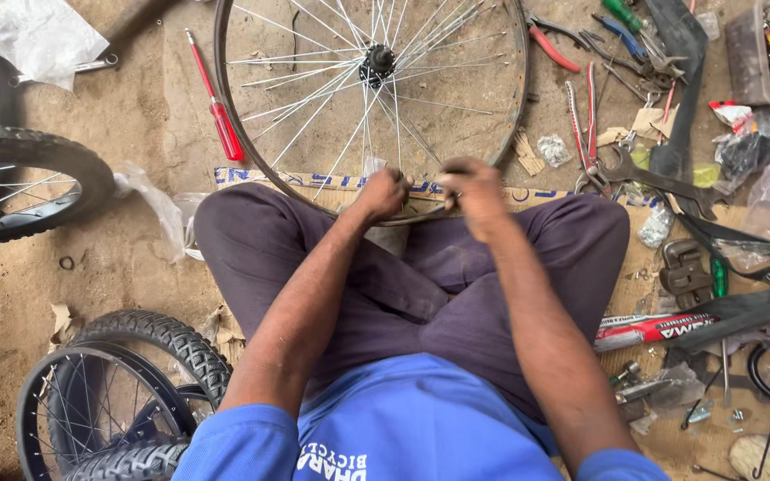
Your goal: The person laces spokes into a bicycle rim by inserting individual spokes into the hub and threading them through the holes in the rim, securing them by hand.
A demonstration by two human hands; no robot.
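Bare spoked wheel rim, near edge gripped by closed fingers of left hand and right hand.

wheel rim top cut off; hands hide its near edge

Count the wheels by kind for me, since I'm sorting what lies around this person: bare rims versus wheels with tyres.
Bare spoked rim, gripped at its near edge by left hand and right hand: 1
Wheels with knobby tyres, at far left and lower left: 2
Total: 3
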